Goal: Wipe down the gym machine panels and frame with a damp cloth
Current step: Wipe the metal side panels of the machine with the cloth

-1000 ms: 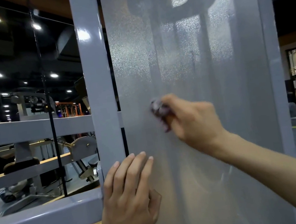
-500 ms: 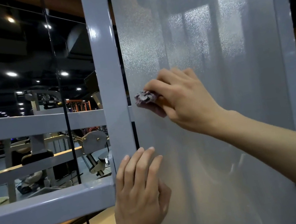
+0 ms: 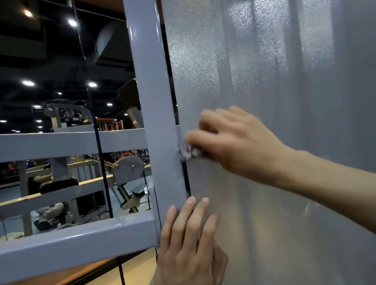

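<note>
A frosted grey panel of the gym machine fills the right half of the view. A grey upright frame post stands at its left edge. My right hand grips a small crumpled cloth and presses it where the panel's left edge meets the post. My left hand lies flat with straight fingers on the lower panel and post, just below the cloth.
Two grey horizontal frame bars run left from the post, the upper bar carrying a bolt. A black cable hangs vertically behind them. Other gym machines and ceiling lights show beyond.
My right hand has carried the cloth leftward across the panel to its edge by the post. My left hand has stayed pressed in place.
</note>
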The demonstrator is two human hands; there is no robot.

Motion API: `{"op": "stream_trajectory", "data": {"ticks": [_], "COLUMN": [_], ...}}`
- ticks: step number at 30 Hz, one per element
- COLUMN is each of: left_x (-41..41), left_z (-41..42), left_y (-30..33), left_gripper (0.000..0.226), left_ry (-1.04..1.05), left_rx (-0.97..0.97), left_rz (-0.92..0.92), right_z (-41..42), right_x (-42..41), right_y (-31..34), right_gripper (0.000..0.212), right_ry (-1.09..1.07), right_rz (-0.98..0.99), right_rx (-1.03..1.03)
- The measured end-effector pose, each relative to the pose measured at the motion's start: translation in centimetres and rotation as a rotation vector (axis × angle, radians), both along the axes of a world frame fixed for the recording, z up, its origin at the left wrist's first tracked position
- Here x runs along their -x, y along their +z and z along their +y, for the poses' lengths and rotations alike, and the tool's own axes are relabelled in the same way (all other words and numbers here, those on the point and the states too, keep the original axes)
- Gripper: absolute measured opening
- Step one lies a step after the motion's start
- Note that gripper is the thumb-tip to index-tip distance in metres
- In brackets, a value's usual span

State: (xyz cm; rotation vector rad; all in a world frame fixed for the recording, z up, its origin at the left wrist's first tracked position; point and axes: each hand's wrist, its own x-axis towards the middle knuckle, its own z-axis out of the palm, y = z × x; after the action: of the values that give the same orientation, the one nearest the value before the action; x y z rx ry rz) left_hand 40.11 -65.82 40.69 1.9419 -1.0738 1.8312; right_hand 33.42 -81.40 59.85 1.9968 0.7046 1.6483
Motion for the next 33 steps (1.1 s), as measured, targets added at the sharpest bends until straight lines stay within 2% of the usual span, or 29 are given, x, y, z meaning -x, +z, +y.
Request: {"op": "stream_trajectory", "data": {"ticks": [3, 7, 9, 12, 15, 18, 22, 25, 29, 33], "left_x": [0.0, -0.1, 0.0, 0.1, 0.1, 0.0, 0.0, 0.0, 0.0, 0.0], "left_z": [0.0, -0.1, -0.1, -0.1, 0.0, 0.0, -0.1, -0.1, -0.3, -0.6], "left_y": [0.0, 0.1, 0.1, 0.2, 0.2, 0.1, 0.1, 0.2, 0.0, 0.0], "left_gripper": [0.047, 0.048, 0.047, 0.045, 0.045, 0.046, 0.05, 0.047, 0.041, 0.043], "left_ry": [-0.002, 0.005, 0.007, -0.007, 0.009, 0.017, 0.024, 0.023, 0.015, 0.032], "left_rx": [-0.005, 0.02, 0.015, 0.005, -0.014, -0.017, -0.003, -0.015, 0.005, 0.032], "left_rz": [-0.003, -0.027, -0.028, -0.013, 0.007, 0.009, 0.018, 0.015, 0.0, -0.026], "right_z": [0.2, 0.0, -0.5, -0.9, -0.5, 0.8, 3.2, 2.0, -0.3, 3.6], "right_x": [-0.2, 0.7, 0.9, 0.8, 0.7, 0.2, -1.1, -1.1, -0.5, -1.6], "right_y": [0.6, -5.4, -6.0, -3.1, -3.0, -5.3, -6.7, -7.3, -7.7, -8.0], "right_gripper": [0.02, 0.012, 0.013, 0.015, 0.017, 0.019, 0.036, 0.025, 0.012, 0.026], "right_ry": [-0.011, -0.013, -0.059, -0.097, -0.061, -0.032, 0.017, 0.042, 0.05, 0.073], "right_rz": [-0.028, 0.062, 0.045, -0.045, -0.046, -0.059, -0.146, -0.184, -0.232, -0.227], "right_rx": [-0.086, 0.057, 0.101, -0.076, -0.249, -0.266, -0.285, -0.347, -0.561, -0.485]}}
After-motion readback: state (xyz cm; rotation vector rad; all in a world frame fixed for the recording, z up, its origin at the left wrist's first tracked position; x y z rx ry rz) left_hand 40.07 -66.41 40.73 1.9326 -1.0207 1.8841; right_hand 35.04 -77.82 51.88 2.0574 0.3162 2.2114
